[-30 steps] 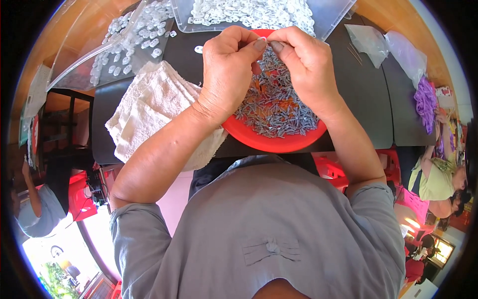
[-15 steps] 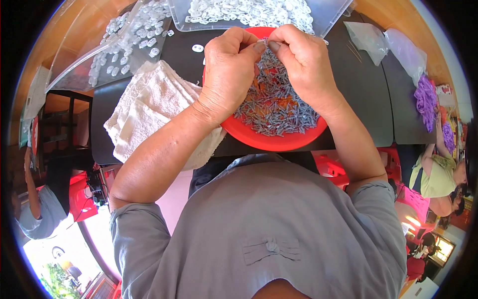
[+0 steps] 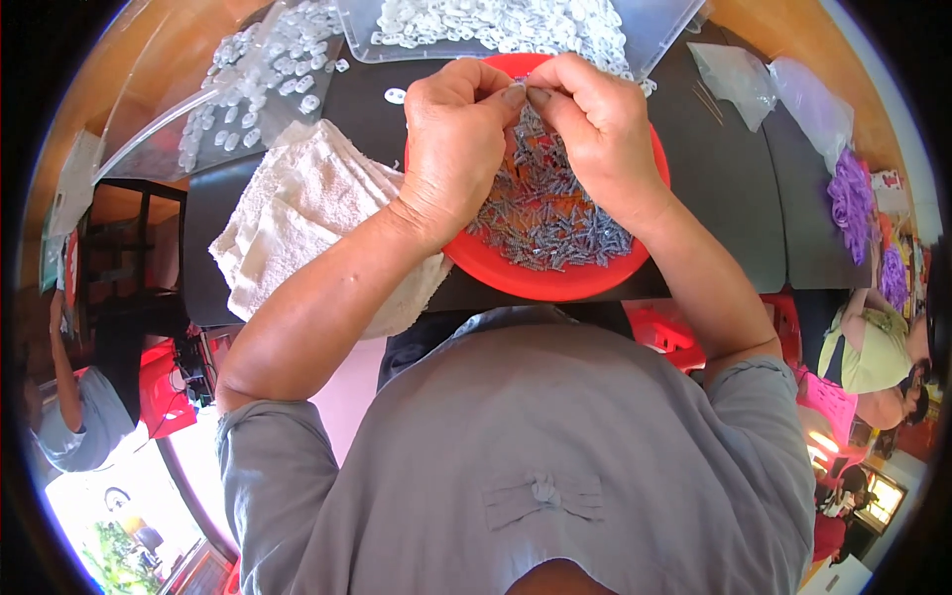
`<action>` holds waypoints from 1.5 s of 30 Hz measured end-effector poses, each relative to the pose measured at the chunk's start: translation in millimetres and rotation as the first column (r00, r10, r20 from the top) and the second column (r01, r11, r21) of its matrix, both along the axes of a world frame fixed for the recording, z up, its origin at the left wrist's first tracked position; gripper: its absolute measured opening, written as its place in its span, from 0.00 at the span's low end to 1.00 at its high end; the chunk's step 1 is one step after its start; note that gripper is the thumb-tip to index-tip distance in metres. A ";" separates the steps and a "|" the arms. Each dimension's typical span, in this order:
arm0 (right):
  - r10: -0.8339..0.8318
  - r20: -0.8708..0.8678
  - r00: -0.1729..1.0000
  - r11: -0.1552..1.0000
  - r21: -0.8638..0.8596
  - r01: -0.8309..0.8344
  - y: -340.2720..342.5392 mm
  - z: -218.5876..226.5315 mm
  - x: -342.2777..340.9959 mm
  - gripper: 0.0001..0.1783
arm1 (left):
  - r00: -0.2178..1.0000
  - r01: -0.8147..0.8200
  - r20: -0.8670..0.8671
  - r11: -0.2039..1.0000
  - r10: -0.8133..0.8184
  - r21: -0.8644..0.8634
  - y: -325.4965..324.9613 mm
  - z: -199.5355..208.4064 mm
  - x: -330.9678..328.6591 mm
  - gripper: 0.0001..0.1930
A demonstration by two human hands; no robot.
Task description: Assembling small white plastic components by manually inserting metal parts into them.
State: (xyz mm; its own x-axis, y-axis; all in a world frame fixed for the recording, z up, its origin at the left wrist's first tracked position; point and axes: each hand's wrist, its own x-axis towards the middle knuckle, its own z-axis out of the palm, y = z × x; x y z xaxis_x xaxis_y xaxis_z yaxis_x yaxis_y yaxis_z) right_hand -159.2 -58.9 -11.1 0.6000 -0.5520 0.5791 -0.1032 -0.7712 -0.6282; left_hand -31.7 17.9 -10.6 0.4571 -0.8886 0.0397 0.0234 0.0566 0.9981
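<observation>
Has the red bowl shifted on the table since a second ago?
No. The red bowl sits in the same spot beside the white towel and below the clear tray of white rings, with both hands pinching above it.

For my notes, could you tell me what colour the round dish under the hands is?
Red: the round plastic dish shows clearly in the head view.

I pinch one small grey screw [image 3: 523, 97] between my fingertips, above the red bowl [image 3: 555, 283] of grey screws [image 3: 550, 223] at the counter's near edge.
</observation>
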 end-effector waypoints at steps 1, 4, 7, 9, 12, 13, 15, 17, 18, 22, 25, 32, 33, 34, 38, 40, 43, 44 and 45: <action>0.010 0.019 1.000 1.000 0.006 -0.010 -0.9 -0.3 0.3 0.03 | 1.000 0.006 -0.020 1.000 -0.005 0.003 -0.6 -1.9 1.0 0.07; 0.048 -0.061 0.997 0.985 0.169 -0.037 -4.1 9.0 -6.4 0.05 | 0.993 0.052 -0.109 0.998 -0.049 0.025 -1.4 -2.9 5.1 0.07; 0.045 -0.086 0.995 0.970 0.242 -0.023 -6.9 19.4 -15.0 0.07 | 0.992 0.065 -0.107 0.998 -0.065 0.000 -0.6 -0.8 5.4 0.07; 0.028 -0.083 0.996 0.969 0.248 -0.007 -9.8 21.7 -18.0 0.09 | 0.989 0.061 -0.138 0.998 -0.060 -0.002 0.0 -0.1 6.4 0.06; -0.028 -0.142 0.989 0.974 0.218 0.059 -7.2 34.4 -14.2 0.09 | 0.988 0.075 -0.138 0.997 -0.073 0.011 3.9 2.8 6.3 0.06; -0.012 -0.147 0.989 0.976 0.215 0.043 -7.5 37.8 -10.5 0.09 | 0.990 0.093 -0.105 0.995 -0.090 0.022 6.2 4.0 5.0 0.05; 0.011 -0.153 0.988 0.994 0.106 0.005 -7.7 46.4 1.5 0.08 | 0.986 0.157 0.073 0.985 -0.151 -0.078 0.6 -10.8 0.2 0.07; 0.024 -0.203 0.979 0.999 0.034 -0.017 -10.2 58.1 19.3 0.08 | 0.945 0.240 0.252 0.965 -0.208 -0.102 -1.0 -12.5 -5.1 0.06; 0.096 -0.299 0.949 0.994 -0.016 -0.106 -17.5 58.1 34.2 0.08 | 0.949 0.228 0.247 0.968 -0.196 -0.107 -0.7 -14.0 -5.7 0.06; 0.222 -0.576 0.787 0.941 -0.084 -0.326 -31.6 48.7 97.0 0.07 | 0.917 0.344 0.245 0.936 -0.315 -0.081 1.3 -15.9 -5.0 0.05; 0.202 -0.737 0.645 0.914 -0.095 -0.394 -30.5 41.6 129.4 0.08 | 0.912 0.343 0.273 0.934 -0.307 -0.096 1.9 -15.4 -6.8 0.05; 0.178 -0.842 0.509 0.860 -0.118 -0.496 -32.7 30.0 151.0 0.10 | 0.931 0.315 0.221 0.946 -0.291 -0.080 2.0 -14.2 -5.3 0.07; 0.181 -0.852 0.491 0.866 -0.098 -0.490 -32.0 31.1 152.1 0.10 | 0.931 0.311 0.219 0.948 -0.291 -0.064 2.3 -12.9 -5.1 0.07; 0.176 -0.852 0.493 0.865 -0.105 -0.491 -31.8 31.2 153.1 0.10 | 0.931 0.310 0.222 0.948 -0.289 -0.069 1.4 -14.4 -4.7 0.07; 0.291 -0.787 0.543 0.874 -0.011 -0.485 -38.7 26.4 148.2 0.10 | 0.936 0.283 0.247 0.954 -0.252 -0.100 1.2 -17.1 -2.1 0.07; 0.379 -0.678 0.630 0.890 0.080 -0.449 -54.7 37.1 140.1 0.10 | 0.928 0.289 0.279 0.950 -0.248 -0.115 0.3 -13.0 -1.5 0.06; 0.346 -0.453 0.822 0.928 0.039 -0.370 -74.1 75.8 104.0 0.08 | 0.945 0.316 0.103 0.948 -0.311 -0.036 1.0 -4.1 6.4 0.06; 0.334 -0.392 0.857 0.936 0.034 -0.349 -68.0 90.2 85.9 0.07 | 0.935 0.329 -0.131 0.944 -0.330 -0.028 1.4 -0.9 10.1 0.06; 0.325 -0.386 0.863 0.939 0.026 -0.343 -59.7 97.4 67.6 0.07 | 0.874 0.346 -0.357 0.938 -0.330 -0.020 1.8 2.7 13.5 0.07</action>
